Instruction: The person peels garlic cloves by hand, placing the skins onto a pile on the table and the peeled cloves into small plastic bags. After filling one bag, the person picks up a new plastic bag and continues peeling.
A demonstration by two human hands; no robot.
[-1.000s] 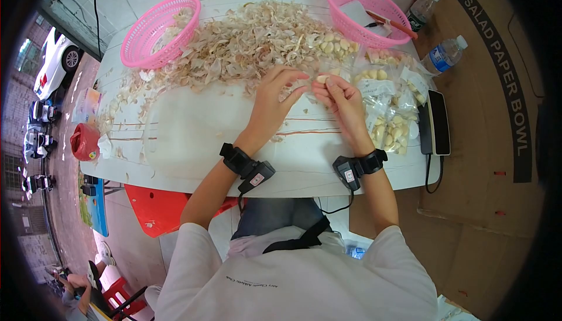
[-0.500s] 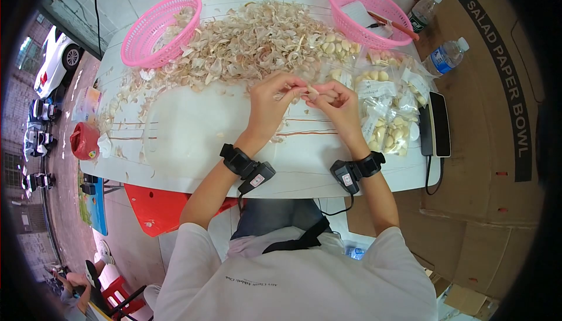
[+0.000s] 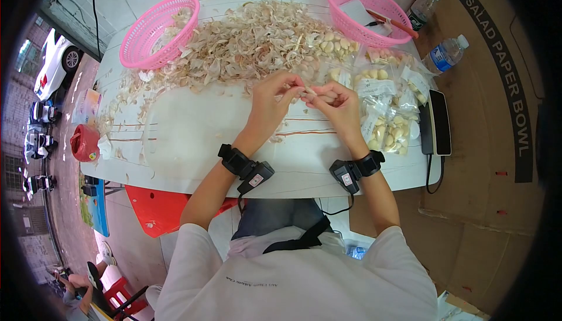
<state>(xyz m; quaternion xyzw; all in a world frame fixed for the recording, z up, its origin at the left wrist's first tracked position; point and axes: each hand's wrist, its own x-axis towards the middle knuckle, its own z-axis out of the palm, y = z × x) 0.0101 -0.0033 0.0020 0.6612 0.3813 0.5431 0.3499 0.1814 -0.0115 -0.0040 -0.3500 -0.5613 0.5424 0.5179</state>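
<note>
Left hand [image 3: 270, 103]: is curling its fingers and pinching one end of a small pale garlic clove [image 3: 308, 92] between thumb and forefinger.
Right hand [image 3: 338, 108]: is pinching the other end of the same clove, fingers bunched, its fingertips touching those of the other hand.
Clove: is being held just above the white tabletop [image 3: 193, 139], between the two hands, a little toward three o'clock of the table's middle.
Wrists: each is wearing a black strapped wrist device [image 3: 246, 167] with a cable running back toward the body.
Twelve o'clock of the hands: a wide heap of dry papery garlic skins [image 3: 246, 37] is lying spread across the table.
Eleven o'clock: a round pink plastic mesh basket [image 3: 153, 29] is tilting on its side, skins spilling around it.
One o'clock: a second pink mesh basket [image 3: 364, 11] is standing upright; loose peeled cloves [image 3: 335, 45] are lying just beside it.
Three o'clock: clear plastic bags of peeled cloves [image 3: 386, 107] are lying near the right hand, a flat black device [image 3: 439, 122] just past them.
Two o'clock, off the table: two clear plastic water bottles [image 3: 444, 55] are resting on brown cardboard.
</note>
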